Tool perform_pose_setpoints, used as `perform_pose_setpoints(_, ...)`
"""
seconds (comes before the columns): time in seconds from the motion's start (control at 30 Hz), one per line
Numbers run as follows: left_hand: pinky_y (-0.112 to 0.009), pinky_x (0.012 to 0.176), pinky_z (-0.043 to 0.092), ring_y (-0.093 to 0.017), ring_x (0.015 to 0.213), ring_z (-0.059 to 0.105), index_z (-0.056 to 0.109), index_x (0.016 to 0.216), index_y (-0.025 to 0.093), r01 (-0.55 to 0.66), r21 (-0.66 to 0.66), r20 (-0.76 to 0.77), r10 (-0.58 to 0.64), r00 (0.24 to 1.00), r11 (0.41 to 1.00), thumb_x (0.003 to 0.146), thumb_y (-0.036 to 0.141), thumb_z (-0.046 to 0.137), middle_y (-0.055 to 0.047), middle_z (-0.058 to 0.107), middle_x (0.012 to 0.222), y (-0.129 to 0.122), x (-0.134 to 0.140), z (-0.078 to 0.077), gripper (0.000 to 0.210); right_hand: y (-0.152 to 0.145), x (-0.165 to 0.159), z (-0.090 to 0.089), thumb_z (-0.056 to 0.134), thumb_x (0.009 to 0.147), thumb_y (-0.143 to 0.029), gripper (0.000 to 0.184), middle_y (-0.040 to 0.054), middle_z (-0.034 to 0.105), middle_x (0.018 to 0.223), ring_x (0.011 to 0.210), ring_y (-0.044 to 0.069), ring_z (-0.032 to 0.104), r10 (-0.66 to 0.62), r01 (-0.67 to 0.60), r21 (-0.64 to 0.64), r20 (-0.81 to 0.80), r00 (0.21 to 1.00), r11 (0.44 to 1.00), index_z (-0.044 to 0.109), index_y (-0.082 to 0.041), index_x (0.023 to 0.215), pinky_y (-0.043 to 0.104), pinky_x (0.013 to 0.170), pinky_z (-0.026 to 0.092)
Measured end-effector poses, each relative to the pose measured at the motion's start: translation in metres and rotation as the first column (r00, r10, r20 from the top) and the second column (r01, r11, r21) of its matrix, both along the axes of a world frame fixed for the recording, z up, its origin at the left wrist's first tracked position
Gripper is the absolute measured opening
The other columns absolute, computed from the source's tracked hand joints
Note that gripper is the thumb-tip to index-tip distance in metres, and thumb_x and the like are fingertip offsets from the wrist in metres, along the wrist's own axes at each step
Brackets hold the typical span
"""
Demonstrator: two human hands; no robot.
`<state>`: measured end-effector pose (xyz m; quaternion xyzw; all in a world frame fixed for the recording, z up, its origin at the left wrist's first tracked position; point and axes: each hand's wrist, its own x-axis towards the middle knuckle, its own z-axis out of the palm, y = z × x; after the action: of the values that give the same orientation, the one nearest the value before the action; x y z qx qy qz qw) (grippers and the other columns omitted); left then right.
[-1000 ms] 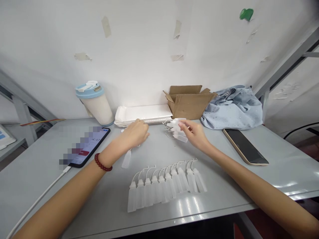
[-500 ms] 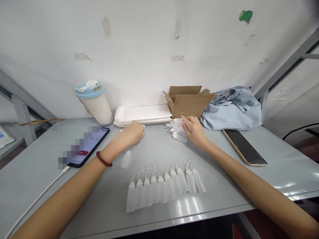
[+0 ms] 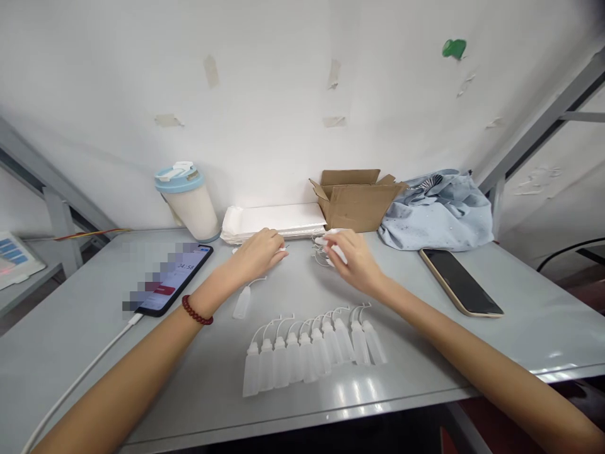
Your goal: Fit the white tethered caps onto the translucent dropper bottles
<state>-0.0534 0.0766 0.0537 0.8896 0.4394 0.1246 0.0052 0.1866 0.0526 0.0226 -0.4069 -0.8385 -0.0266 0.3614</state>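
My left hand (image 3: 259, 253) is closed, palm down, over a small translucent squeeze bottle, whose white ends peek out on either side; most of it is hidden. My right hand (image 3: 355, 260) has its thumb and fingers closed around another squeeze bottle (image 3: 341, 250) at a small pile in front of the cardboard box. Thin capped tubes from the pile (image 3: 320, 255) show left of the fingers. One squeeze bottle (image 3: 242, 303) lies alone below my left hand. Nearer the front edge, a row of several squeeze bottles (image 3: 293, 360) lies side by side, curved tubes pointing away from me.
Along the wall stand a blue-lidded cup (image 3: 191, 205), a stack of white packets (image 3: 278, 217), an open cardboard box (image 3: 357, 205) and bunched light-blue cloth (image 3: 437, 217). A plugged-in phone (image 3: 177, 280) lies left, another phone (image 3: 460, 282) right, on the grey table (image 3: 425, 372).
My right hand has drawn back slightly left and down, its fingers now closing on a bottle at the pile. My left hand has shifted a little to the right. The camera view has tilted slightly.
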Motion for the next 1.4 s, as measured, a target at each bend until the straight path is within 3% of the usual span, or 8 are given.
perform_pose_setpoints(0.1,-0.039,0.077,0.045,-0.026,0.088,0.057,0.058,0.085,0.015,-0.064,0.005,0.151,0.063,0.986,0.998,0.088,0.033,0.044,-0.011,0.062,0.088,-0.009,-0.01,-0.004,0.023,-0.016,-0.031,0.011,0.044,0.093,-0.023,0.021,0.0075,0.067,0.086,0.08,0.019,0.059,0.289,-0.244,-0.292,0.121,0.95,0.925,0.059,-0.015,0.106,0.036,0.08,0.039)
perform_pose_setpoints(0.17,-0.037,0.078,0.046,-0.024,0.086,0.058,0.057,0.084,0.016,-0.132,-0.007,0.261,0.129,0.957,0.991,0.088,0.036,0.044,-0.01,0.063,0.088,-0.016,-0.018,-0.009,0.025,-0.023,-0.053,0.016,0.045,0.094,-0.025,0.024,0.0077,0.067,0.092,0.076,0.017,0.059,0.415,-0.305,-0.42,0.2,0.888,0.855,0.057,-0.015,0.112,0.036,0.079,0.039)
perform_pose_setpoints(0.4,-0.033,0.074,0.048,-0.021,0.08,0.06,0.06,0.085,0.018,-0.352,-0.109,0.478,0.36,0.801,0.93,0.085,0.044,0.048,-0.008,0.067,0.088,-0.036,-0.038,-0.024,0.029,-0.022,-0.117,0.017,0.039,0.098,-0.032,0.031,0.0043,0.064,0.08,0.081,0.018,0.058,0.62,-0.397,-0.558,0.291,0.729,0.729,0.053,-0.02,0.123,0.034,0.076,0.039)
perform_pose_setpoints(0.6,-0.031,0.072,0.048,-0.021,0.084,0.062,0.061,0.087,0.017,-0.371,-0.177,0.554,0.404,0.728,0.912,0.083,0.046,0.049,-0.008,0.069,0.092,-0.04,-0.036,-0.016,0.032,-0.018,-0.118,0.008,0.042,0.096,-0.032,0.028,0.0049,0.062,0.083,0.076,0.015,0.055,0.633,-0.419,-0.559,0.265,0.727,0.715,0.065,-0.019,0.104,0.029,0.072,0.039)
perform_pose_setpoints(0.93,-0.032,0.079,0.048,-0.019,0.087,0.061,0.058,0.091,0.016,-0.189,-0.402,0.67,0.429,0.606,0.896,0.079,0.042,0.056,-0.007,0.066,0.095,-0.046,-0.019,-0.028,0.029,-0.001,-0.048,-0.005,0.043,0.093,-0.019,0.025,0.0051,0.057,0.08,0.067,0.014,0.051,0.423,-0.327,-0.368,0.219,0.879,0.87,0.064,-0.017,0.106,0.026,0.067,0.039)
perform_pose_setpoints(1.13,-0.036,0.085,0.048,-0.021,0.094,0.061,0.058,0.099,0.015,-0.098,-0.487,0.679,0.447,0.583,0.868,0.077,0.04,0.06,-0.009,0.065,0.1,-0.05,-0.01,-0.043,0.034,0.01,-0.036,-0.027,0.04,0.094,-0.018,0.023,0.009,0.058,0.085,0.08,0.018,0.053,0.417,-0.387,-0.24,0.09,0.904,0.89,0.063,-0.015,0.099,0.028,0.072,0.043)
perform_pose_setpoints(1.27,-0.039,0.088,0.047,-0.022,0.093,0.061,0.059,0.095,0.015,-0.049,-0.521,0.684,0.452,0.573,0.852,0.075,0.039,0.06,-0.009,0.066,0.098,-0.051,-0.003,-0.05,0.031,0.012,-0.036,-0.032,0.044,0.092,-0.018,0.019,0.0086,0.06,0.085,0.084,0.018,0.054,0.451,-0.444,-0.245,-0.028,0.892,0.862,0.063,-0.015,0.092,0.031,0.077,0.044)
perform_pose_setpoints(1.4,-0.04,0.087,0.047,-0.022,0.091,0.061,0.061,0.092,0.014,-0.04,-0.545,0.703,0.483,0.522,0.837,0.072,0.039,0.063,-0.009,0.066,0.095,-0.05,-0.001,-0.053,0.032,0.012,-0.034,-0.027,0.05,0.088,-0.017,0.014,0.0062,0.064,0.084,0.082,0.017,0.056,0.437,-0.493,-0.41,-0.228,0.87,0.767,0.063,-0.016,0.084,0.03,0.077,0.043)
